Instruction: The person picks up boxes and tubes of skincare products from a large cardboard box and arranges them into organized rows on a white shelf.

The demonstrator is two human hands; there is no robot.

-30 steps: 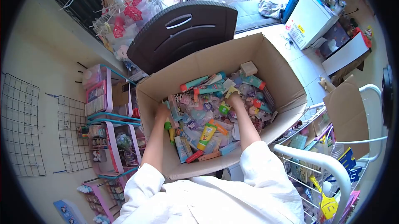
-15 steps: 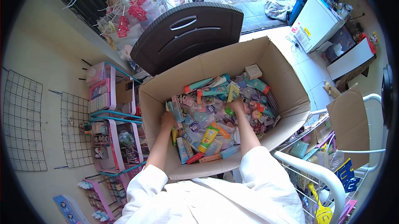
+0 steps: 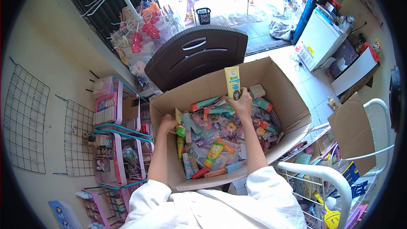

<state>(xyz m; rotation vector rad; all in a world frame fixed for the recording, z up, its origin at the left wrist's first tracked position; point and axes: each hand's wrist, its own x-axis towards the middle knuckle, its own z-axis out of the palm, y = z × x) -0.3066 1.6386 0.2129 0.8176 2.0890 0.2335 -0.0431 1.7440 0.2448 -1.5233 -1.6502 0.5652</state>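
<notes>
Right hand [image 3: 241,103], centre of frame: fingers clamped on a pale-yellow squeeze tube [image 3: 232,85], upright above the brown cardboard box [image 3: 203,82]. Left hand [image 3: 168,125], left of centre, inside the box: fingers closed around a tube with a round green cap [image 3: 181,131]; its body is partly hidden. Yellow-and-green tube [image 3: 213,154] lies tilted among small plastic packets.

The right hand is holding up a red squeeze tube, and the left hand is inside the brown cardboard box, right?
Not quite: the head view shows the squeeze tube is pale yellow, not red. The right hand holds it; the left hand is inside the brown cardboard box.
</notes>
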